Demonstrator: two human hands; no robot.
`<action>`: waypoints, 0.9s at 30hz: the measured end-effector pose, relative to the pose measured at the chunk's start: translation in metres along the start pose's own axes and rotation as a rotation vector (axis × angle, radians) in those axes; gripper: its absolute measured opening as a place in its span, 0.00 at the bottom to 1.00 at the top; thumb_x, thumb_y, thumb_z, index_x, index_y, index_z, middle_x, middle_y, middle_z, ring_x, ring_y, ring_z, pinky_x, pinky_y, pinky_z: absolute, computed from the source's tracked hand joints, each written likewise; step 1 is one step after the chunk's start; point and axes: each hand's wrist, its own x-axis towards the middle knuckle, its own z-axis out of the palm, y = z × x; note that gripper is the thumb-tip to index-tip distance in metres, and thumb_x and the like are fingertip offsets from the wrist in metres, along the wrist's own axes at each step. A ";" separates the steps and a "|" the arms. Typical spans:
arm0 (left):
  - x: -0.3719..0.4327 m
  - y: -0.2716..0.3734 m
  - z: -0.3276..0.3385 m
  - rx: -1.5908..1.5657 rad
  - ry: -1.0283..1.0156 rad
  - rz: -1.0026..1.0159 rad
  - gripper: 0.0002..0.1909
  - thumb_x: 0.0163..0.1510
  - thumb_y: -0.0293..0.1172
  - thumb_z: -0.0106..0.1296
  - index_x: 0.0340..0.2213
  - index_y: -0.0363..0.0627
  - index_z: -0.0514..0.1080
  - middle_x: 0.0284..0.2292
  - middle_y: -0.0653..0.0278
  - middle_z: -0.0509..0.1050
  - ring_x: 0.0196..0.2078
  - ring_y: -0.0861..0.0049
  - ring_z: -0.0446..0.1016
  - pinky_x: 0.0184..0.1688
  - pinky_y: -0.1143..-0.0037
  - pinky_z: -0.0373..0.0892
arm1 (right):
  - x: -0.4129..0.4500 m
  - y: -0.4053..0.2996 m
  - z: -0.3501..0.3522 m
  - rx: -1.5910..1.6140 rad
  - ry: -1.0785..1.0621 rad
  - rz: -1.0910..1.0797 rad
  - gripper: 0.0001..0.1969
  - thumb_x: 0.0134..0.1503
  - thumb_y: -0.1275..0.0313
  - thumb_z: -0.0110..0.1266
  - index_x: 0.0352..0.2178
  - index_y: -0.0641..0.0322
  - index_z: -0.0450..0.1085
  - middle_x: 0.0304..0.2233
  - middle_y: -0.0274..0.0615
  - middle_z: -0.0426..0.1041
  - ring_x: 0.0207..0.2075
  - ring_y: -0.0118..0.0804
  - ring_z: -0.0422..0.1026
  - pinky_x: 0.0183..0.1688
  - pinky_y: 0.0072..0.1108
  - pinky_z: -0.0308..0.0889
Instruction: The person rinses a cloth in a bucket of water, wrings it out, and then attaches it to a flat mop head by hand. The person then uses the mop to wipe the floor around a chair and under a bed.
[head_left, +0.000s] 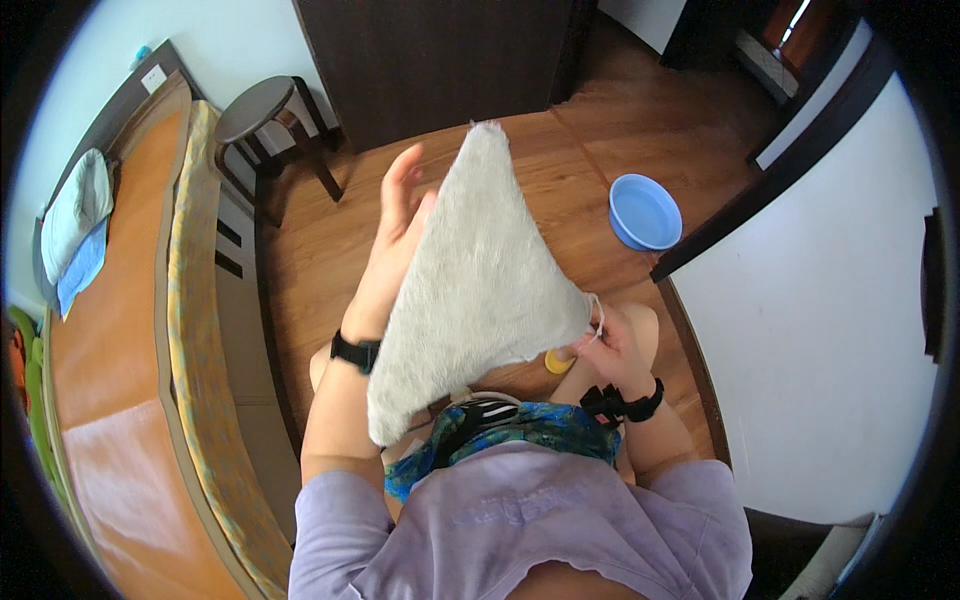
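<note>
A triangular piece of pale, short-pile plush fabric (480, 277) is held up before my chest, one corner pointing away from me. My right hand (611, 345) grips its right corner, where a thin white cord (598, 315) loops around my fingers. My left hand (405, 199) is at the fabric's left edge with some fingers raised. The rest of that hand is hidden behind the fabric, so its grip cannot be made out. Just below the right corner shows a small yellow round object (557, 361), partly covered.
A light blue plastic basin (645, 214) stands on the wooden floor (345, 232) ahead right. A dark round stool (256, 109) is ahead left. Along my left runs a bed with a brown mat (112, 375) and a folded pillow (77, 214). A white panel (817, 315) stands close on my right.
</note>
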 end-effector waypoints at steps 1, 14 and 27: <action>-0.010 0.000 -0.002 0.006 -0.007 -0.001 0.27 0.53 0.37 0.44 0.52 0.49 0.49 0.45 0.60 0.59 0.50 0.77 0.56 0.53 0.78 0.52 | 0.003 0.001 0.001 0.066 0.026 0.016 0.15 0.50 0.76 0.46 0.41 0.68 0.62 0.32 0.35 0.67 0.31 0.22 0.64 0.34 0.14 0.60; -0.005 -0.035 -0.018 -0.743 -0.163 -0.120 0.42 0.48 0.63 0.31 0.54 0.41 0.44 0.53 0.54 0.51 0.54 0.58 0.53 0.53 0.62 0.56 | 0.086 -0.009 0.049 0.310 0.243 -0.212 0.19 0.54 0.74 0.44 0.47 0.64 0.50 0.27 0.37 0.64 0.21 0.18 0.59 0.25 0.09 0.56; -0.014 -0.044 -0.003 -0.580 -0.114 -0.120 0.36 0.44 0.44 0.54 0.49 0.35 0.53 0.44 0.55 0.64 0.47 0.65 0.64 0.48 0.69 0.62 | 0.081 0.010 0.071 0.270 0.402 -0.278 0.15 0.51 0.81 0.44 0.40 0.70 0.52 0.38 0.44 0.62 0.39 0.29 0.65 0.42 0.17 0.60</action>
